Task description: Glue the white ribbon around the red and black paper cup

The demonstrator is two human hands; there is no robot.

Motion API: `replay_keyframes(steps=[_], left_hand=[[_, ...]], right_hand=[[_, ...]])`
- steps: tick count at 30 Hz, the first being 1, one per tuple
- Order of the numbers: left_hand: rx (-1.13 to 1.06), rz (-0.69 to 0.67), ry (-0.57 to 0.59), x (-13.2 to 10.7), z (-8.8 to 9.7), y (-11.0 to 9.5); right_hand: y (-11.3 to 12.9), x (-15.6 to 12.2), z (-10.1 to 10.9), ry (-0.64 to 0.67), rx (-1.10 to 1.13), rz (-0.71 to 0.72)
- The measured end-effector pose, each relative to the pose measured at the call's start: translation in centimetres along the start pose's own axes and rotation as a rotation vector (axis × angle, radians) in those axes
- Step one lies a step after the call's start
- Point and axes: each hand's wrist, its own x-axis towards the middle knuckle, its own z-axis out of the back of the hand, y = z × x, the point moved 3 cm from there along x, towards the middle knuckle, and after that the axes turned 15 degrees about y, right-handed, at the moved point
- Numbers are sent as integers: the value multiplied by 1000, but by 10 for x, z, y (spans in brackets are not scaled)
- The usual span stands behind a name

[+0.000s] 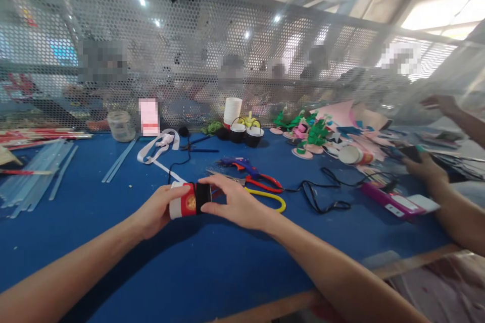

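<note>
A paper cup [188,202] lies sideways between my hands, white at one end, red with a gold emblem in the middle. Black yarn [203,198] is wound around its other end, and a strand trails away over the table. My left hand [157,210] is closed round the white and red end. My right hand [238,201] pinches the black end between thumb and fingers. Just beyond it lie scissors [264,181] with red and yellow handles, partly hidden by that hand, and a blue glue gun [240,164]. White ribbon [146,153] lies behind the cup.
Glue sticks [32,176] lie at left near a clear jar [121,126]. Stacked cups [232,110], two black-wrapped small baskets [253,136] and green-and-pink crafts [316,131] stand behind. A black cable runs to a purple power strip [394,202]. Another person's hand [424,166] is at right.
</note>
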Motion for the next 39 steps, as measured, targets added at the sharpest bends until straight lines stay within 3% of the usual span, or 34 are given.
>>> replay_keyframes(steps=[8, 16, 20, 25, 29, 34, 39], left_hand=[[270, -44, -48, -3, -3, 6], [440, -73, -64, -5, -8, 4], [456, -72, -86, -6, -6, 7], [478, -74, -61, -6, -4, 8], [507, -59, -37, -6, -5, 10], [501, -63, -8, -5, -6, 10], [458, -52, -1, -3, -6, 11]], right_hand=[[13, 0, -6, -10, -185, 138], [18, 1, -11, -30, -114, 217], [4, 5, 16, -135, -83, 16], [-38, 5, 71, -221, -454, -554], [-78, 6, 86, -127, -434, -771], [-98, 11, 78, -130, -339, -842], [-80, 9, 79, -271, -160, -711]])
